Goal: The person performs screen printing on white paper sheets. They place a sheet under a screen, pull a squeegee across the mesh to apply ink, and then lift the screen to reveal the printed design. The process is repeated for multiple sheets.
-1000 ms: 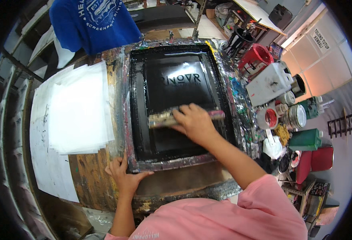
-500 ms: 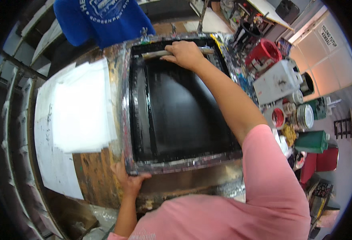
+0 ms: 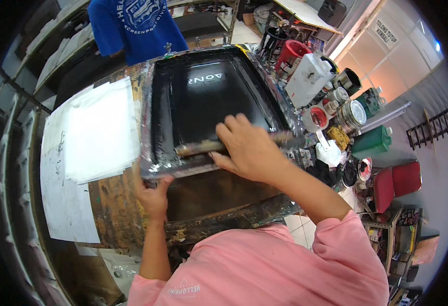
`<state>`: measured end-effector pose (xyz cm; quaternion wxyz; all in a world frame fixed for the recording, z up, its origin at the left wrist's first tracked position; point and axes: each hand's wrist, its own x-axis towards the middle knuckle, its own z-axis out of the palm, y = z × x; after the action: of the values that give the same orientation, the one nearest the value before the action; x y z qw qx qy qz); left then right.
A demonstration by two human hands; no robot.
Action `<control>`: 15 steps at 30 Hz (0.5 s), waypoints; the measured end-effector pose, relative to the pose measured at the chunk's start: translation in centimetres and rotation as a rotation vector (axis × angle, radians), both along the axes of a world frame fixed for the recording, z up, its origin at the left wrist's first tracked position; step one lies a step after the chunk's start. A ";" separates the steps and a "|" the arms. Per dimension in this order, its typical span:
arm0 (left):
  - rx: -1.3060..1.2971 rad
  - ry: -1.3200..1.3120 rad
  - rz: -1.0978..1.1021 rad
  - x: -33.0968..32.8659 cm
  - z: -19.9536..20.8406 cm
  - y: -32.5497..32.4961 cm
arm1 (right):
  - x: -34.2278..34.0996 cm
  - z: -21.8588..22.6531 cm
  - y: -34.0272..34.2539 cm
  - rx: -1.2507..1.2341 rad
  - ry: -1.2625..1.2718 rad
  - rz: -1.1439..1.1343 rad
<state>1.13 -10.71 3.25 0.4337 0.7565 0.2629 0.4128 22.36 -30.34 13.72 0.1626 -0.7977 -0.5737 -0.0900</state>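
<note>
A screen-printing frame [image 3: 146, 122] with black ink over its mesh [image 3: 211, 109] lies in front of me on a worn table. Pale lettering [image 3: 206, 78] shows in the mesh near the far end. Toward the near end, my right hand [image 3: 247, 148] is closed round the wooden handle of a squeegee [image 3: 196, 149], which lies crosswise inside the frame. The squeegee's blade is mostly hidden in the ink. At the frame's near left corner my left hand [image 3: 153, 199] grips the edge, thumb toward the right; some of its fingers are hidden.
A stack of white sheets [image 3: 99, 127] lies left of the frame on the wooden table [image 3: 117, 201]. Beyond the far end stands a person in a blue shirt [image 3: 147, 25]. Tubs, a white jerrycan [image 3: 308, 81] and a green jerrycan [image 3: 374, 142] crowd the right side. Racks [image 3: 17, 153] stand left.
My right hand has drawn the squeegee from the far end of the frame to the near end. Pale lettering now shows in the mesh. My left hand remains at the near left corner.
</note>
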 end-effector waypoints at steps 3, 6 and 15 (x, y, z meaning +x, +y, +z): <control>-0.008 -0.189 0.103 2.9 3.7 1.6 | 2.0 6.7 1.9 0.218 -0.282 0.000; 0.155 -0.571 0.049 8.6 4.7 6.4 | 5.1 11.8 6.5 0.425 -0.359 -0.050; 0.814 0.262 -0.037 27.1 -9.2 20.4 | 8.4 16.5 9.9 0.337 -0.332 -0.114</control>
<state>28.23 9.65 -5.97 0.0699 0.9167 0.1179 0.3753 30.75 -20.43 30.24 0.1914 -0.7647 -0.5234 -0.3235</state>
